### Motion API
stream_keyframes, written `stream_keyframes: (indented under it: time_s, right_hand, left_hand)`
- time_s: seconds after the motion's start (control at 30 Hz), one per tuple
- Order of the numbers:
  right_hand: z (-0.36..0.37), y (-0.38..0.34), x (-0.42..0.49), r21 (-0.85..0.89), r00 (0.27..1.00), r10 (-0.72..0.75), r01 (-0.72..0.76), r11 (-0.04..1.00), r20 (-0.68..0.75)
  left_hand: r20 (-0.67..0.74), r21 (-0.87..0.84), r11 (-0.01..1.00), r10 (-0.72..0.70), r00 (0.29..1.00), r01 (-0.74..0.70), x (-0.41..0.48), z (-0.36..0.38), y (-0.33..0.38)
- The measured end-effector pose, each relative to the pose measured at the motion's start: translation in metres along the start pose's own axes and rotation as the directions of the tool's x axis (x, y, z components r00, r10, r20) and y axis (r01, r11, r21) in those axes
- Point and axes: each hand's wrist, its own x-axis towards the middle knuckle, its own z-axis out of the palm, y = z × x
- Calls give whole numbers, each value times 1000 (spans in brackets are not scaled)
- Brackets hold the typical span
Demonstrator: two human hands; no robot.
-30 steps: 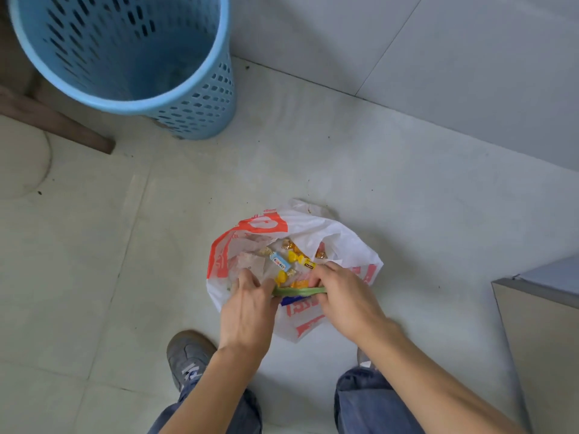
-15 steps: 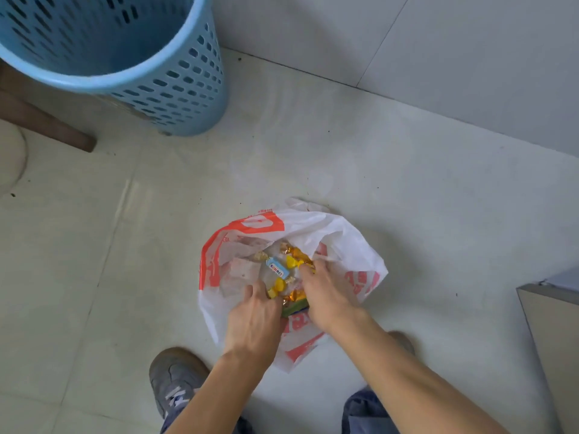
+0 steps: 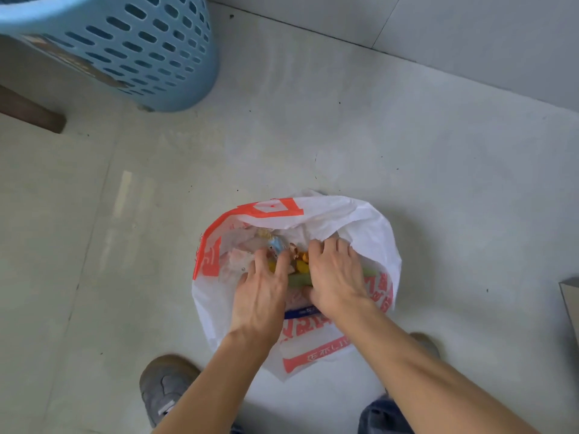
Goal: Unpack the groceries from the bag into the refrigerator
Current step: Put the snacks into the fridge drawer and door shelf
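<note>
A white plastic bag (image 3: 360,220) with orange-red print lies open on the floor between my feet. In its mouth sits a clear candy packet with a green top strip (image 3: 297,278), holding yellow and orange sweets (image 3: 302,265) and a blue-white wrapped one (image 3: 275,245). A dark blue edge of another item (image 3: 300,313) shows under my wrists. My left hand (image 3: 263,289) reaches into the bag, its fingers spread and pressed around the packet's left side. My right hand (image 3: 336,277) clasps the right side, fingers over the green strip and thumb below it.
A light blue perforated basket (image 3: 150,57) stands at the upper left beside a brown wooden leg (image 3: 31,115). A grey cabinet corner (image 3: 571,296) juts in at the right edge. My shoes (image 3: 163,389) flank the bag, and a tiled wall runs along the top right.
Both hands have moved from pinching the green strip to reaching deeper into the bag around the candy packet. The view has dropped closer to the bag.
</note>
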Motion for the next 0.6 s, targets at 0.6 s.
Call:
stream_keyframes:
  time_s: [0.6]
  right_hand:
    - [-119, 11, -96, 604, 968, 78, -211, 769, 239]
  left_hand:
    - [-270, -461, 887, -135, 953, -5, -83, -134, 22]
